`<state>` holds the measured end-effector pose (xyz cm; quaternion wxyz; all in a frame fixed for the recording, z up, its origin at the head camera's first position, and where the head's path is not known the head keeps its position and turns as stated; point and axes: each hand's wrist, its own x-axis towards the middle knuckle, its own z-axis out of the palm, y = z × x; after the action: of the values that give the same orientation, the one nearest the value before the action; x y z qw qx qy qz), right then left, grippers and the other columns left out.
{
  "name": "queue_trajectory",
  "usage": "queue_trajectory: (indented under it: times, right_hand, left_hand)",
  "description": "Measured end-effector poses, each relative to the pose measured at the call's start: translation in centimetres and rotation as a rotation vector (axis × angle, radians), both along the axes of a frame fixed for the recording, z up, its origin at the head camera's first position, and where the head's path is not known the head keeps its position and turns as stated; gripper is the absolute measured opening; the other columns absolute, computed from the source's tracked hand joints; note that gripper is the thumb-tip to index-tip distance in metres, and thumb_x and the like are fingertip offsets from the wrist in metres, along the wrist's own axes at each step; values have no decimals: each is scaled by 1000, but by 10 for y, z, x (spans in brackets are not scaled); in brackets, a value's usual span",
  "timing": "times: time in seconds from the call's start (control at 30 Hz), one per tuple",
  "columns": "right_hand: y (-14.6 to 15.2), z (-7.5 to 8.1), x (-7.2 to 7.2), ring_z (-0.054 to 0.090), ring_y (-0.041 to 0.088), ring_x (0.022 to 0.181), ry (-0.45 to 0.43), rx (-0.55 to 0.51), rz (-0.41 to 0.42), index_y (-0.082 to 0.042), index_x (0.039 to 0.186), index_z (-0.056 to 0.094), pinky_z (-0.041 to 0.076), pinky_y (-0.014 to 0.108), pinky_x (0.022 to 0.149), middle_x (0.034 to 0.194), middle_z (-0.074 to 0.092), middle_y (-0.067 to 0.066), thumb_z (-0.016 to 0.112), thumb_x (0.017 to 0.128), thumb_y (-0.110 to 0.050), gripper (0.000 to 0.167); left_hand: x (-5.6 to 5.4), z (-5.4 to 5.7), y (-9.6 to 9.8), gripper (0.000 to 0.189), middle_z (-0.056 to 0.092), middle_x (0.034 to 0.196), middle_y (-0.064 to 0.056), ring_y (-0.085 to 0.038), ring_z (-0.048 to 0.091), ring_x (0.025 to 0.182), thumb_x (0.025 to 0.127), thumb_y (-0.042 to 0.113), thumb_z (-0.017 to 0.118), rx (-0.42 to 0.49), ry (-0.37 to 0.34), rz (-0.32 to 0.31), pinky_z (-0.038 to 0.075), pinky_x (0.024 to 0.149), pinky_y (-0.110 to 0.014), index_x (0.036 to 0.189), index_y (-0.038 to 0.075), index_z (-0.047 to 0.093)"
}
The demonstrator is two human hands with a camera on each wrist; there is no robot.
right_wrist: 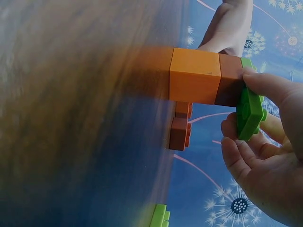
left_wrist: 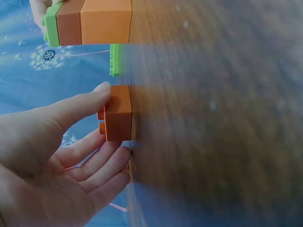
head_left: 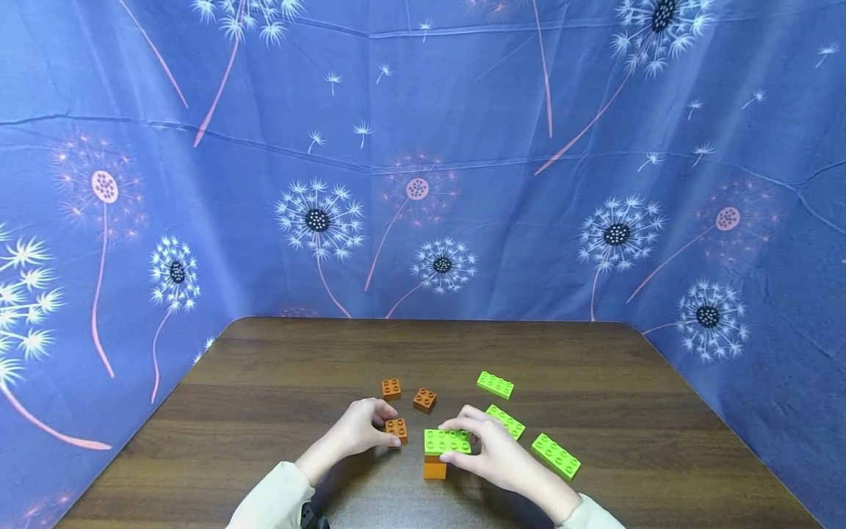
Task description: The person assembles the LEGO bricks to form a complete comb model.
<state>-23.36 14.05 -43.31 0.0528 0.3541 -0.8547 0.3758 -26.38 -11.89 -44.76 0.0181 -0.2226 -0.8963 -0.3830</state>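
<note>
A small stack stands on the table: an orange block (right_wrist: 194, 75) at the bottom, a brown brick (right_wrist: 230, 79) on it, and a long green brick (head_left: 446, 441) on top that juts out to the right. My right hand (head_left: 492, 452) pinches the green brick, thumb at its near side and fingers at the far side. To the left of the stack, my left hand (head_left: 360, 427) has its thumb and fingertips around a square brown brick (left_wrist: 119, 113), which sits on the table with studs up. The thumb lies along one side of that brick.
Two more square brown bricks, one on the left (head_left: 391, 389) and one on the right (head_left: 424, 400), lie beyond my hands. Three long green bricks lie to the right: a far one (head_left: 495, 384), a middle one (head_left: 507, 420) partly behind my right hand, and a near one (head_left: 556, 456).
</note>
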Motion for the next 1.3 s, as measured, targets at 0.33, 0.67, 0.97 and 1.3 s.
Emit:
queue_trajectory:
  times: [0.33, 0.67, 0.97, 1.3]
  right_hand:
    - [-1, -3, -2, 42, -1, 70, 34, -5, 1, -19, 109, 66, 43, 16, 57, 89, 54, -13, 71, 83, -34, 31]
    - [-2, -2, -2, 41, -1, 68, 43, -3, -6, -19, 108, 66, 41, 14, 57, 88, 54, -12, 72, 82, -33, 31]
    - [-2, 0, -2, 42, 1, 69, 3, 13, -12, -18, 110, 66, 41, 14, 57, 89, 53, -12, 70, 83, -35, 32]
    - [-2, -2, -1, 44, 5, 66, 25, 5, -2, -19, 110, 66, 40, 14, 56, 88, 52, -12, 71, 82, -33, 31]
  left_hand:
    - [-3, -2, 1, 32, 65, 82, -7, -20, 60, 72, 63, 9, 84, -17, 38, 6, 48, 63, -21, 88, 1, 65]
    - [-5, -1, 1, 29, 63, 83, -5, -16, 59, 72, 67, 10, 81, -41, 79, 3, 49, 64, -22, 89, 2, 65]
    - [-4, 1, 2, 28, 60, 86, -5, -19, 58, 74, 69, 9, 79, -35, 131, 23, 47, 65, -23, 91, 0, 65]
    - [-2, 2, 1, 27, 60, 88, -5, -17, 60, 75, 72, 8, 77, 21, 190, 58, 51, 68, -24, 94, 1, 66]
